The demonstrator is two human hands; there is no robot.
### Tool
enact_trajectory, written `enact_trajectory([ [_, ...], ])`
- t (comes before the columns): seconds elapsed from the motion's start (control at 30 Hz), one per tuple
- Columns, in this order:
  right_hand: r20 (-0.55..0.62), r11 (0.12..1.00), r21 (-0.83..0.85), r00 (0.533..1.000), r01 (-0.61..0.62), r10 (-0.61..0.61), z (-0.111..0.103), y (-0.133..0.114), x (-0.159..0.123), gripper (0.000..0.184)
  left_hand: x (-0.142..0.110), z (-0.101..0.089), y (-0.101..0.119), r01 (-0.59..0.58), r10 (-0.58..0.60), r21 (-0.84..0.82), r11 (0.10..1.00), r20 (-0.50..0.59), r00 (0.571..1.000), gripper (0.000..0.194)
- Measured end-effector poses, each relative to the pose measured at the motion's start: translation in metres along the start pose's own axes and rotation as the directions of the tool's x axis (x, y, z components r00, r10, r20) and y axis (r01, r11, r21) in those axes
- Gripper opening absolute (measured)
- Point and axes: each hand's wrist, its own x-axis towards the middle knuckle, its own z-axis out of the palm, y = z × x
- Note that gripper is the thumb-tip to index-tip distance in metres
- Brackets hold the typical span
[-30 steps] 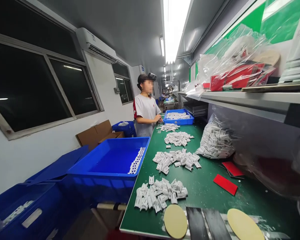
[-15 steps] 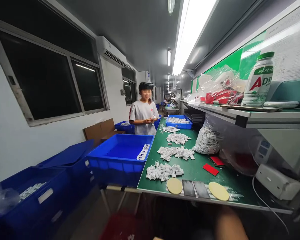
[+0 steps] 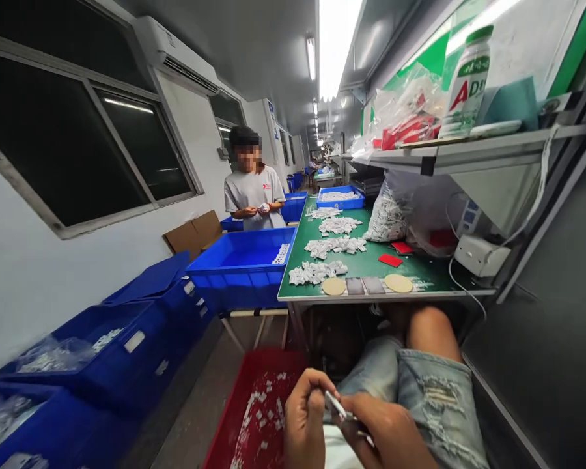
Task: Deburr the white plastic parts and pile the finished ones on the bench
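Note:
Low in front of my lap, my left hand (image 3: 305, 417) pinches a small white plastic piece (image 3: 335, 405) between its fingers. My right hand (image 3: 393, 426) closes around a dark, slim tool (image 3: 357, 431) whose kind I cannot make out. The tool lies against or very near the piece; fingers partly hide both. Below and left of my hands stands a red bin (image 3: 226, 423) with many white scraps scattered in it.
Ahead, a green-topped table (image 3: 359, 266) carries several piles of white pieces (image 3: 318, 271), two round yellowish discs (image 3: 333, 286) and a red card (image 3: 390, 260). A large blue bin (image 3: 239, 284) adjoins its left side. Beyond it a co-worker (image 3: 254, 189) handles small pieces.
My view has tilted down and turned slightly right. Both my hands, holding the white piece and dark tool, have come into view, with my lap and more of the red bin.

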Motion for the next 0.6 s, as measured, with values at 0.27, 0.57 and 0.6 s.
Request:
enact_trajectory([
  [0.27,-0.062,0.996,0.085,0.997,-0.032,0.038,-0.009,-0.002,-0.002,0.02,-0.008,-0.001,0.005,0.048,-0.05,0.137,0.989,0.011,0.999,0.028],
  [0.57,-0.099,0.976,0.212,0.993,-0.04,0.062,-0.008,0.017,0.012,0.017,0.002,-0.002,-0.014,0.105,-0.08,0.304,0.947,-0.096,0.992,0.032],
  [0.6,-0.099,0.971,0.236,0.993,-0.041,0.065,-0.009,0.02,0.014,0.017,0.007,-0.003,-0.017,0.112,-0.075,0.341,0.933,-0.121,0.99,0.032],
])
